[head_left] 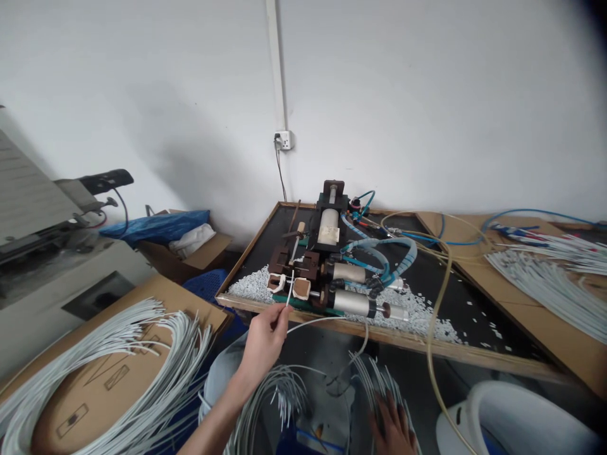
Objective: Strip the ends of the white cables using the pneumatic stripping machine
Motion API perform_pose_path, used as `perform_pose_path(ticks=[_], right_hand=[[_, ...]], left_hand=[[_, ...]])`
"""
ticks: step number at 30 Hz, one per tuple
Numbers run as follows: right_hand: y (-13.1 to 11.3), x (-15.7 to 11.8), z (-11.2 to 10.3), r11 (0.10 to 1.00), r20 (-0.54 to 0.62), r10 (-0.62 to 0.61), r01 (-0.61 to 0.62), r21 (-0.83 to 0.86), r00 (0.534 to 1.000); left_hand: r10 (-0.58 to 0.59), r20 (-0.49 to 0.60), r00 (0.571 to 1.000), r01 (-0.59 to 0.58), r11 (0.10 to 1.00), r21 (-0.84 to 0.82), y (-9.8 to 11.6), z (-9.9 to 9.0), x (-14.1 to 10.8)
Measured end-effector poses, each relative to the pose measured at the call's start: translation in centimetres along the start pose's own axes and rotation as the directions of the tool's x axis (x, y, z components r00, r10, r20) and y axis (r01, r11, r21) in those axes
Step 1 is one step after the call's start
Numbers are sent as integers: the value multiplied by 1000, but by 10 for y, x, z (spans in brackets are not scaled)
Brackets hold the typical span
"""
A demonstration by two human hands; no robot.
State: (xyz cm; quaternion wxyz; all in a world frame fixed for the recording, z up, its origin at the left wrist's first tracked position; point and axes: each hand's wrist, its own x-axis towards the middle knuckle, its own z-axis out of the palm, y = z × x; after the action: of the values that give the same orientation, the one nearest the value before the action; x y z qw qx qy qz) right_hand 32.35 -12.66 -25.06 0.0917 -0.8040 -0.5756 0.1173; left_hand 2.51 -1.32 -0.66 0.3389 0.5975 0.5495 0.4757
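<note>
My left hand [266, 338] pinches a thin white cable [289, 294] close to its end. The cable's tip points up between the jaws of a pneumatic wire stripping machine [303, 265] on the bench. Two padded blocks, one of them a brown pad [301, 289], flank the cable. My right hand [391, 424] lies low on a bundle of white cables [374, 378], its fingers spread over the strands. Another coil of cables [270, 392] hangs near my lap, left of that bundle.
Small white offcuts [417, 309] litter the black bench top around the machine. Blue air hoses [393, 253] and a yellowish tube [434, 316] run to the right. Cut cables lie on cardboard [71, 385] at left and right. A white bucket [516, 411] stands lower right.
</note>
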Motion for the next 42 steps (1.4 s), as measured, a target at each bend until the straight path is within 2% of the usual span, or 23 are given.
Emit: perform_pose_path(ticks=[3,8,16,26,34,42], right_hand=[[-2,-1,-2,1000,63,19,-19,-1,998],[-3,-1,-4,999,96,40,-38,-16,995],[-4,-2,-5,998,108,48,-45,-33,993],[-11,-2,-13,997,176,71,-68,-22,982],[-12,-2,-13,997,177,69,-61,-51,982],[-5,-2,-1,995,122,63,-52,-87,991]], left_hand=[[13,-18,1000,-13,1000,6,-2,1,2],[-31,-75,997,29,999,-40,-2,1,4],[-55,-83,995,49,996,-74,-3,9,6],[-82,-90,993,74,994,-85,-6,3,6],[-61,-78,995,57,997,-54,-9,2,7],[-51,-77,996,48,998,-35,-5,0,8]])
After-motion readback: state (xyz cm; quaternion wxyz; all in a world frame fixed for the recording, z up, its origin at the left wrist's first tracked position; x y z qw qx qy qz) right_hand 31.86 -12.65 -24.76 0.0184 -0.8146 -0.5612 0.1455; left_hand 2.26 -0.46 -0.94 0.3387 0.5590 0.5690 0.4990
